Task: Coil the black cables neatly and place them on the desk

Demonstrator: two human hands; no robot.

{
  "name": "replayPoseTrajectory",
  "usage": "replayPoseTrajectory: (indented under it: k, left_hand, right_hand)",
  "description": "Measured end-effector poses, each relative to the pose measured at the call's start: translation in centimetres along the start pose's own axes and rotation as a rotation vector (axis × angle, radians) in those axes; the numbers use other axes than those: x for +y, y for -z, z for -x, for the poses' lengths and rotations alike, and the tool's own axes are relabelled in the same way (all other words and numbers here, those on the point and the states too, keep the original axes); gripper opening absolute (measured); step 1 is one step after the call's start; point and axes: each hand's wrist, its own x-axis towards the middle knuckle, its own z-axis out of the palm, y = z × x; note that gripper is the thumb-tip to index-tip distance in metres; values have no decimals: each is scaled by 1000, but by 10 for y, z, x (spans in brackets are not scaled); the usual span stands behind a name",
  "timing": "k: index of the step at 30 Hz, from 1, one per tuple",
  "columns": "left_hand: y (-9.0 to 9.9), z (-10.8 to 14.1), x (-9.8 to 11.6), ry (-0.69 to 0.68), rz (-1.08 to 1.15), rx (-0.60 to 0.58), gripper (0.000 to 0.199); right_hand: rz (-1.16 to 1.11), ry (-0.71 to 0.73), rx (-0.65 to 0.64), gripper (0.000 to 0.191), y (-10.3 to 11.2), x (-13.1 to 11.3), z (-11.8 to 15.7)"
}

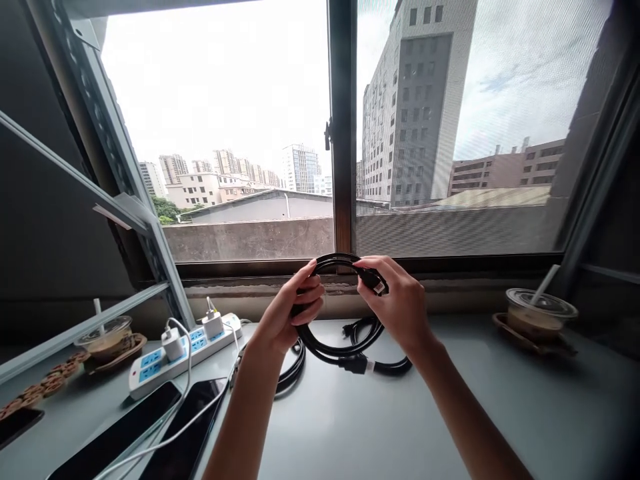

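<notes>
Forearms [255, 400] extend beside phones [130, 427] and a power strip [199, 345], left hand [287, 310] clasping, right hand [401, 303] pinching a coiled cable [325, 353].

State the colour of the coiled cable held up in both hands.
The coiled cable is black, best seen in the head view.

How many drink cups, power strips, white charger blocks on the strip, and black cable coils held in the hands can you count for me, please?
Drink cups: 2 (left cup, right cup)
Power strip: 1
White charger blocks: 2 (nearer block, farther block)
Held black cable coil: 1
Total: 6
</notes>
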Motion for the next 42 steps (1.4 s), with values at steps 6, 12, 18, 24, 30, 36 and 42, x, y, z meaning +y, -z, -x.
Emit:
replayPoseTrajectory:
  k: [6,12,18,24,30,36,42]
  left_hand:
    - [1,0,0,-10,-6,37,35]
    - [8,-15,-13,-105,-259,194,48]
    - [18,-21,-17,-217,-498,376,45]
    - [2,-10,-22,-483,-861,290,50]
    - [-6,-9,-28,-539,-925,229,47]
    - [2,-20,-31,-415,-857,133,41]
    - [17,-42,-58,-296,-1115,256,35]
  right_hand:
    - [80,13,-2,23,0,-3,1]
    - [150,15,-72,24,2,-6,1]
    - [-13,-125,-167,20,12,2,-3]
    - [-152,-235,-198,30,6,6,-1]
    - [-125,-124,-305,33,5,-6,0]
    - [-503,-145,-489,32,32,11,-9]
    - [-544,-376,-248,33,39,33,-13]
